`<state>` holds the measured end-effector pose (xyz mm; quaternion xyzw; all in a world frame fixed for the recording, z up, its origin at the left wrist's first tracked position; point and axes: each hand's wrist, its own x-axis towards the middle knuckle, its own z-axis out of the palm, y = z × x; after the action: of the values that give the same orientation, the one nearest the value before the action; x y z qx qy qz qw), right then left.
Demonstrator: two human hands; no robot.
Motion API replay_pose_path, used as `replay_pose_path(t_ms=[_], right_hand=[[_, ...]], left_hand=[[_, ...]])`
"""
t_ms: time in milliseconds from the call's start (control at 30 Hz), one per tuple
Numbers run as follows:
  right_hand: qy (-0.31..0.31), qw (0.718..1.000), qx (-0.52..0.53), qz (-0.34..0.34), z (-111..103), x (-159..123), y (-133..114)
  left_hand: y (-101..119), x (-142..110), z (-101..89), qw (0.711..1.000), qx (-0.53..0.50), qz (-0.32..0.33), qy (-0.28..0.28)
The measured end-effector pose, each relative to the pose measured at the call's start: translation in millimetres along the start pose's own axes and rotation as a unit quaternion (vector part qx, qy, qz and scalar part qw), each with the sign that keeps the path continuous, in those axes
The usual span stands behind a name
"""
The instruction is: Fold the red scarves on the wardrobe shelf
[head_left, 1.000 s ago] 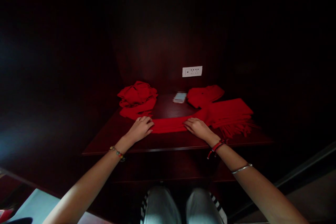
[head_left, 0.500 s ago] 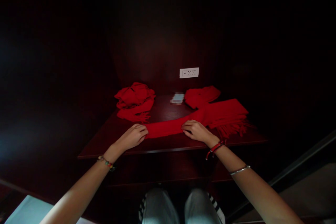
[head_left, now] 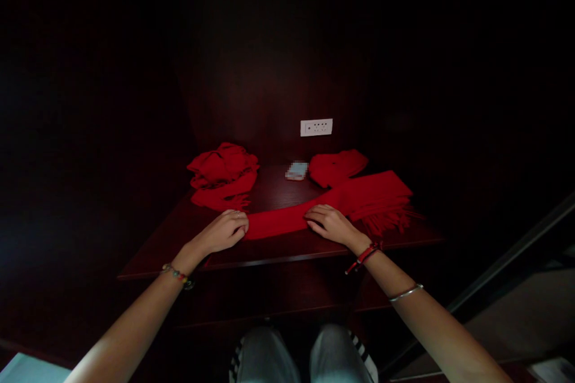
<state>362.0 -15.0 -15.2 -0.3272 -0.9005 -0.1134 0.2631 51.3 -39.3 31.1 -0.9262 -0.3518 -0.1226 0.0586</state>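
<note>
Head view: red scarf (head_left: 277,220) banded across mid-frame, left hand (head_left: 224,230) clasping its left end, right hand (head_left: 331,224) on top, pinching or pressing, can't tell; one hard leftward tug could skew the fringe (head_left: 381,222), right of centre!

Left arm (head_left: 130,318) and right arm (head_left: 431,317) slanted inward, left hand (head_left: 228,229) curled palm-down, right hand (head_left: 331,224) palm-down, thumb (head_left: 317,228) apart.

wall (head_left: 269,84): dark reddish-brown | white socket panel (head_left: 316,127) on it | glossy dark tabletop (head_left: 278,191) below | light: dim
</note>
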Motion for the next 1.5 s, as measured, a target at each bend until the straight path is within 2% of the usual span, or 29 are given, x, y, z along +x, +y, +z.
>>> replay_pose_path(t_ms=[167,333,433,533,667,867,933,1067,1133,1267,1400,1500], right_hand=[[0.018,0.997,-0.061,0.052,-38,-10,29],[-0.060,0.992,-0.104,0.048,-80,-26,62],[-0.080,0.987,-0.125,0.055,-88,-36,71],[-0.083,0.984,-0.145,0.061,-89,-44,76],[-0.098,0.977,-0.183,0.052,-91,-46,76],[-0.159,0.952,-0.262,-0.015,-96,-41,74],[-0.153,0.948,-0.280,-0.019,-97,-41,75],[-0.095,0.953,-0.286,-0.001,-97,-46,81],[-0.085,0.956,-0.280,-0.008,-96,-50,82],[-0.117,0.957,-0.262,-0.037,-92,-58,84],[-0.105,0.966,-0.238,-0.013,-92,-60,81],[-0.085,0.974,-0.211,0.009,-94,-55,74]], left_hand=[[17,60,11.6,0.999,-0.010,0.023,0.037],[54,125,42.9,0.998,0.000,0.050,0.034],[74,153,59.2,0.997,0.017,0.064,0.047],[84,170,70.0,0.996,0.030,0.071,0.052],[84,176,77.0,0.996,0.039,0.074,0.038],[80,173,74.8,0.994,0.062,0.091,0.028],[79,173,70.5,0.995,0.057,0.078,0.039],[74,171,62.3,0.994,0.026,0.073,0.082],[71,169,63.0,0.991,0.016,0.113,0.066],[68,167,72.1,0.983,0.024,0.182,-0.004],[69,167,73.0,0.984,0.014,0.178,-0.019],[71,167,69.7,0.986,-0.027,0.163,-0.001]])
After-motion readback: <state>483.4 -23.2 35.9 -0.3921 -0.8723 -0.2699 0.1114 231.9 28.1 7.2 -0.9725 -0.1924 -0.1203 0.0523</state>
